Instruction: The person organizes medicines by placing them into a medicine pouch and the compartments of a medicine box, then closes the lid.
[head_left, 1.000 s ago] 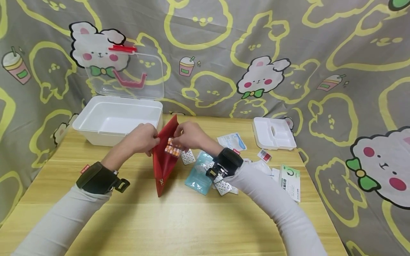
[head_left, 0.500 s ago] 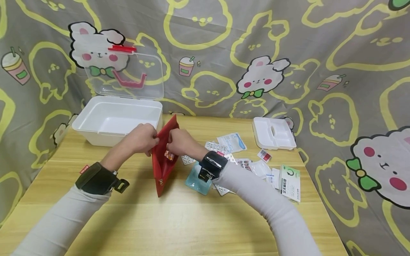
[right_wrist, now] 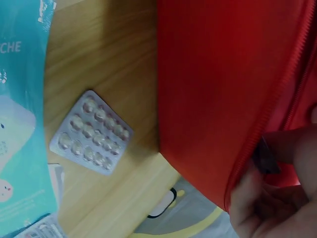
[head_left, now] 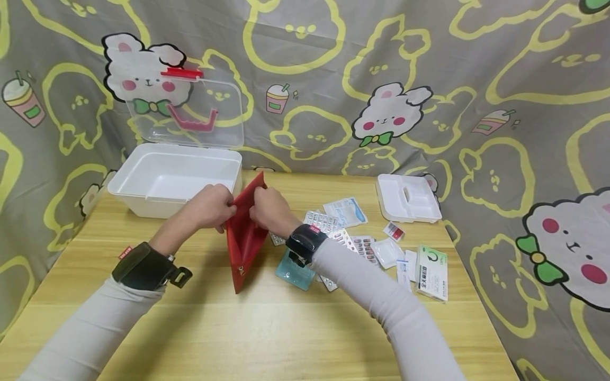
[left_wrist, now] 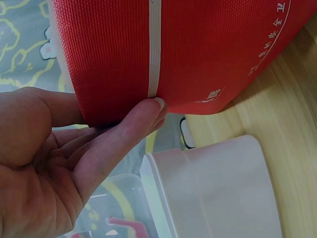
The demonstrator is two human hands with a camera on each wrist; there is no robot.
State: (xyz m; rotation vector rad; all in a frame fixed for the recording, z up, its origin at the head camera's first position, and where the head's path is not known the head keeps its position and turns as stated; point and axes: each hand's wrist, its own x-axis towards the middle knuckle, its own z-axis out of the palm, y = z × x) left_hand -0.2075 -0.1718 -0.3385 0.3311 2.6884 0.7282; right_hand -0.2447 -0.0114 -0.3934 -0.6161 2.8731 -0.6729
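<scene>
A red zippered pouch (head_left: 244,233) stands on its edge with its mouth open. My left hand (head_left: 213,207) pinches its left rim; in the left wrist view, the fingers (left_wrist: 131,121) lie against the woven outside with a pale strip. At the far end, my right hand (head_left: 270,210) grips the opposite rim beside the zipper, some fingers inside the mouth, as the right wrist view shows. The pouch's bottom is mostly hidden. Close by on the table lie a silver blister pack (right_wrist: 91,134) and a teal packet (head_left: 294,272).
Behind the left hand stands a white box (head_left: 157,174) with its clear lid (head_left: 190,114) raised. To the right lie more blister packs (head_left: 362,247), a surgical packet (head_left: 347,211), a green-white carton (head_left: 432,272) and a white tray (head_left: 410,198). A patterned curtain (head_left: 314,95) encloses the table.
The right hand has carried an orange-and-white capsule blister pack into the pouch, where it is out of sight now, and has shifted to the pouch's rim. The left hand stays in place.
</scene>
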